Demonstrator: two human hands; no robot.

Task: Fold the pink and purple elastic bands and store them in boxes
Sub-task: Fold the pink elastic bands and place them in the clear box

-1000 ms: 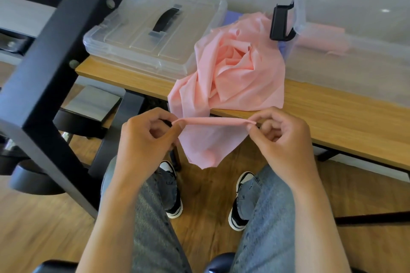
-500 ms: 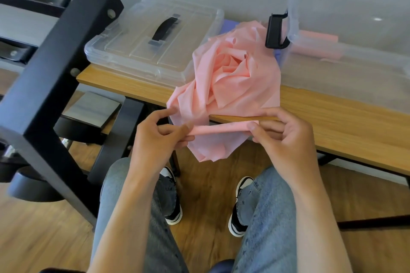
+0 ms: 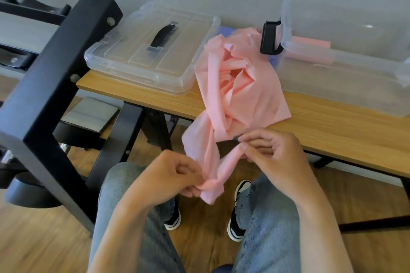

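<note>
The left hand [image 3: 177,175] is dropping lower, fingers pinching the pink band [image 3: 235,86]; the right hand [image 3: 270,153] is pinching it too, apparently. Band is draping over the worktop [image 3: 332,117] front edge; folding is starting.

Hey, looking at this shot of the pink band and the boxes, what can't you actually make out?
Head view only:
- Purple band: only slivers show, behind the pink band.
- Open box: cut off by the right edge; frosted wall blurs the pink item inside.
- Left hand and right hand: fingertips buried in pink folds.
</note>
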